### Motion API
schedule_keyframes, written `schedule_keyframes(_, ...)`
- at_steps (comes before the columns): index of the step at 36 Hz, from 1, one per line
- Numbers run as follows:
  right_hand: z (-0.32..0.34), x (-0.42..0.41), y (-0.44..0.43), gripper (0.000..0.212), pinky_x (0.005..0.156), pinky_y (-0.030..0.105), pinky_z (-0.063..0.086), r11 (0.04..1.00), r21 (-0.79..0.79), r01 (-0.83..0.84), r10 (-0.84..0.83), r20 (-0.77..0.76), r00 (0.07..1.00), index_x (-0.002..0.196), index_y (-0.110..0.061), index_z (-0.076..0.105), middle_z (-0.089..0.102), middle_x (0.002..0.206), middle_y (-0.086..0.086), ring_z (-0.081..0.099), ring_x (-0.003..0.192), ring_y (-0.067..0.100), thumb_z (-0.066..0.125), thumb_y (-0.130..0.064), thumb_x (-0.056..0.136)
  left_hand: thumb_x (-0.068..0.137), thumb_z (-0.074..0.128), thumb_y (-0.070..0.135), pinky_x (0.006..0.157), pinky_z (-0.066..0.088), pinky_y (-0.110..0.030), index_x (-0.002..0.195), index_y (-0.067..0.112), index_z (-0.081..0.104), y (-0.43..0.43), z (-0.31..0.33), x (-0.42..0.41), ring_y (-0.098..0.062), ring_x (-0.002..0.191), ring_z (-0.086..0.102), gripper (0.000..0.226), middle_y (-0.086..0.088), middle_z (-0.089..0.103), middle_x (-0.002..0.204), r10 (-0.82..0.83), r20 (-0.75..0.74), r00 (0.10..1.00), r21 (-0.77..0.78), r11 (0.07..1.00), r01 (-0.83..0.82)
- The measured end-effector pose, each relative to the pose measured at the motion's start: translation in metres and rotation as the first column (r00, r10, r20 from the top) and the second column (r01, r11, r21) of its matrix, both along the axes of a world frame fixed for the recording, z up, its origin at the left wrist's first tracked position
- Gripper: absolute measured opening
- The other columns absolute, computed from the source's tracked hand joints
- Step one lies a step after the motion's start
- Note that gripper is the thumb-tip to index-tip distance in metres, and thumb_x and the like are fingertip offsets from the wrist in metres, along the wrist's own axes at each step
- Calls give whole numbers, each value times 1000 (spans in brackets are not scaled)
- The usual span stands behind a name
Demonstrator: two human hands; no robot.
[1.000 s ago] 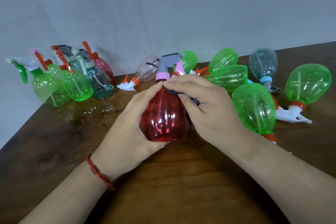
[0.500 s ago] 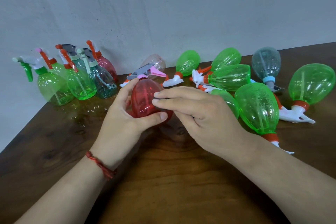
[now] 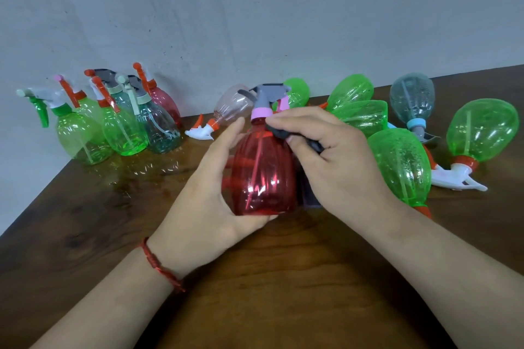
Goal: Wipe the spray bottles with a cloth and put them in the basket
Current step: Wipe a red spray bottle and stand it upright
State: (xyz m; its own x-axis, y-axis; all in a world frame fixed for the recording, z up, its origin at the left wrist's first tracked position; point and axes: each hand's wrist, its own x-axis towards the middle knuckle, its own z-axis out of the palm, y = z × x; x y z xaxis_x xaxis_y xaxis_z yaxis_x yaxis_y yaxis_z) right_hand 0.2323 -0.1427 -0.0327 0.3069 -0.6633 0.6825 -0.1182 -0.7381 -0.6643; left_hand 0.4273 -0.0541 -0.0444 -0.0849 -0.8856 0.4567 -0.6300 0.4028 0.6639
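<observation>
Green and teal plastic, the upright bottles (image 3: 122, 127) stood clustered at far left, against the wall (image 3: 255, 8) and near the left edge of the tabletop (image 3: 283, 278). Hazard: a wide leftward sweep would likely topple them over that edge.

My left grip (image 3: 204, 195) was clamped round the side and base of the red bottle (image 3: 263, 176), which stood upright mid-tabletop. Hazard: its wall looked smooth and thin, so wiping pressure could probably spin or squeeze it out of that hold.

My right grip (image 3: 334, 156) was pinched on the dark cloth (image 3: 280, 132), pressing it to the bottle's shoulder just below the pink collar (image 3: 261, 112). Hazard: the cloth could snag on the grey trigger head (image 3: 270, 92).

Just beside my right wrist lay the green bottles (image 3: 399, 167) on their sides. They were round, so a nudge would likely set them rolling.

Open room: bare tabletop toward me, between both forearms, and a strip between the cluster and my left grip. The right side was crowded. No basket was in view, so the route to it could not be judged.
</observation>
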Motion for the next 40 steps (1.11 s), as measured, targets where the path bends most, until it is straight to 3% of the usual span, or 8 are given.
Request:
schedule_keyframes(5, 2, -1, 2, 37, 104, 30, 52, 1000, 13, -9, 9, 27, 1000, 121, -17, 79, 71, 121, -8, 65, 120, 12, 63, 6, 98, 74, 100, 22, 120, 44, -51, 165, 24, 32, 0, -1, 1, -28, 151, 45, 114, 0, 43, 163, -62, -32, 998, 2, 998, 62)
schedule_keyframes(11, -2, 1, 2, 38, 105, 34, 54, 997, -71, -28, 25, -47, 999, 121, -15, 79, 72, 125, -7, 66, 123, 12, 60, 9, 99, 75, 99, 21, 119, 46, -49, 165, 26, 32, 0, -5, -1, -25, 150, 47, 112, 4, 45, 162, -52, -13, 999, 8, 999, 52)
schedule_keyframes(20, -7, 2, 8, 36, 104, 30, 53, 981, -174, -91, 58, -187, 981, 120, -17, 80, 72, 128, -8, 66, 122, 7, 62, 6, 100, 66, 104, 26, 112, 53, -46, 159, 44, 40, -7, -9, 7, -13, 136, 61, 114, 14, 58, 151, 146, -158, 977, 37, 989, -142)
schedule_keyframes(26, -7, 4, 11, 35, 102, 36, 54, 955, -245, -165, 91, -289, 953, 122, -19, 80, 71, 129, -8, 66, 122, 13, 62, 4, 101, 63, 103, 25, 105, 57, -32, 154, 45, 45, -8, -1, 14, -5, 122, 68, 110, 14, 65, 138, 271, -210, 940, 52, 963, -266)
schedule_keyframes(29, -8, 4, 13, 34, 103, 37, 52, 945, -283, -162, 80, -283, 956, 121, -18, 80, 72, 127, -6, 65, 121, 15, 63, 4, 100, 65, 104, 24, 107, 56, -37, 153, 44, 46, -9, -2, 13, -8, 123, 68, 107, 12, 66, 138, 274, -250, 929, 71, 962, -265)
schedule_keyframes(33, -9, 6, 12, 33, 103, 37, 52, 941, -306, -148, 61, -274, 960, 119, -17, 80, 72, 125, -6, 64, 120, 16, 64, 4, 100, 67, 103, 19, 106, 57, -33, 157, 40, 42, -8, -3, 11, -7, 125, 67, 110, 13, 64, 141, 243, -219, 945, 57, 970, -236)
schedule_keyframes(37, -11, 9, 11, 31, 102, 34, 52, 945, -308, -106, 30, -242, 970, 118, -18, 81, 72, 124, -6, 65, 118, 18, 63, 1, 101, 67, 100, 37, 112, 53, -43, 160, 44, 35, -7, -6, 14, -16, 138, 59, 114, 9, 55, 153, 202, -96, 975, 17, 979, -201)
schedule_keyframes(40, -10, 9, 8, 33, 101, 32, 52, 963, -261, -63, 15, -182, 983, 118, -18, 81, 73, 124, -7, 66, 118, 15, 65, 4, 99, 71, 101, 31, 114, 51, -45, 161, 39, 33, -7, -8, 12, -19, 142, 55, 113, 8, 50, 157, 166, -50, 985, -2, 986, -166)
